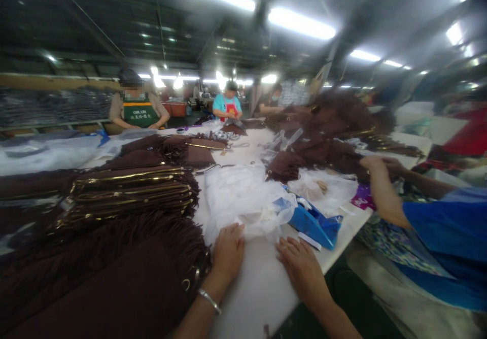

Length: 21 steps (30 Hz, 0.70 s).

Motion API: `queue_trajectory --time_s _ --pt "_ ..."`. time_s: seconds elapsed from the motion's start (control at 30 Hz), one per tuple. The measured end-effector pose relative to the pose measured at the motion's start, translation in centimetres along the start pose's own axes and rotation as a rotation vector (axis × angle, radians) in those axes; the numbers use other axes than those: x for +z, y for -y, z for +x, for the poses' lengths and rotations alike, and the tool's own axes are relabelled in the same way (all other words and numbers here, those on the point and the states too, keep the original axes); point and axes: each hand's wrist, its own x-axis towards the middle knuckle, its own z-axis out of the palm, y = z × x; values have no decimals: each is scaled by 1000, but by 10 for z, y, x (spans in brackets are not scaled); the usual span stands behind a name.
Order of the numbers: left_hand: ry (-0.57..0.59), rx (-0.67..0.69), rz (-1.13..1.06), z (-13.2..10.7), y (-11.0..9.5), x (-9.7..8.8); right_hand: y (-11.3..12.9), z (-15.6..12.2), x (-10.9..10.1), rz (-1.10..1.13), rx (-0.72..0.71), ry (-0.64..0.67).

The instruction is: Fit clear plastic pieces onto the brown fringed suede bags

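My left hand [229, 246] lies at the near left edge of a clear plastic bag [243, 197] with pale contents, its fingertips touching the plastic. The fingers look stretched forward, though blur hides their detail. My right hand [299, 260] rests palm down on the white table [258, 283] by the bag's near right corner, fingers extended and slightly apart. Just beyond it stands a blue tape dispenser [317, 222]. Brown fringed bags [125, 263] with metal rings are heaped beside my left forearm.
Stacked brown bags with gold zippers [129, 192] fill the left. More brown bags [327, 146] are piled behind, near another plastic bag [327, 184] and a purple packet [363, 197]. A blue-sleeved co-worker [445, 227] reaches in from the right. Other workers [140, 113] stand across the table.
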Motion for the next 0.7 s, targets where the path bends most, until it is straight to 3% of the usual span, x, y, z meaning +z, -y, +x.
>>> queue_trajectory --time_s 0.3,0.43,0.5,0.6,0.7 --pt "-3 56 31 -29 -23 -12 10 -14 -11 105 -5 -35" --pt "-15 279 -96 -51 -46 -30 23 -16 -32 389 230 22" --pt "35 306 -279 -54 -54 -36 32 -9 -42 608 378 96" --pt "130 92 -609 -50 -56 -39 44 5 -53 864 452 186" --pt "178 -155 -777 -49 -48 -40 52 13 -57 1088 515 245"
